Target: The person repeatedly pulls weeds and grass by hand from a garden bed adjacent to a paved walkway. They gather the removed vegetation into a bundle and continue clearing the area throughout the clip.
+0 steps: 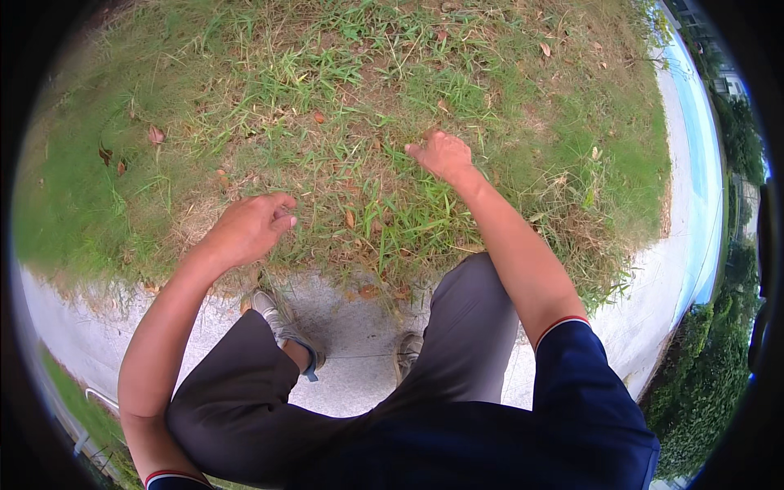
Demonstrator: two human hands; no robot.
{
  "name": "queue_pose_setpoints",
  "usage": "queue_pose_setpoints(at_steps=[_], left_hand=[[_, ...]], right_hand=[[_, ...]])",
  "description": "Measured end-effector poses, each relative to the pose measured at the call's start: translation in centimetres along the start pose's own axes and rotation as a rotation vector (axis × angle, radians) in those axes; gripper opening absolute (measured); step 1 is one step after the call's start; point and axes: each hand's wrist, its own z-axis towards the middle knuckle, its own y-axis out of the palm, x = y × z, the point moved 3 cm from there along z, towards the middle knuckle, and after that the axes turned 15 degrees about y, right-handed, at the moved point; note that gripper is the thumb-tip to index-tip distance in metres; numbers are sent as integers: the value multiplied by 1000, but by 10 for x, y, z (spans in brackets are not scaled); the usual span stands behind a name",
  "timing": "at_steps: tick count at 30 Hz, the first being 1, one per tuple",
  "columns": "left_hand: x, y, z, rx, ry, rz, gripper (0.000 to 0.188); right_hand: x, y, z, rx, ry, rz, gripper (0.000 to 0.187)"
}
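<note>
Over the near left of the grass (416,216), my left hand (249,230) hangs with its fingers bent. Its thumb and forefinger are a little apart, and nothing shows between them. My right hand (445,155) is farther out, low among green blades and dry stalks. That hand is closed with its knuckles up and its thumb to the left. Its fingertips are hidden, so I cannot tell what they hold, if anything. Around both hands, green tufts mix with straw-coloured dead grass, bare brown soil and scattered dry leaves.
My shoes (282,318) stand on a pale concrete kerb (359,306) along the grass, and my knees are bent wide. A brown leaf (156,135) lies far left. At right run a light paved strip (645,286), a blue band (698,163) and green bushes (702,359).
</note>
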Motion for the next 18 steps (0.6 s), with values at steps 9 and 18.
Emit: queue_pose_setpoints(at_steps=[9,18], left_hand=[[-56,53,-12,60,-108,-165,30],[-90,-17,-19,727,-135,-538,26]], right_hand=[[-36,138,10,78,79,-105,43],[-13,83,-22,44,-300,-60,31]])
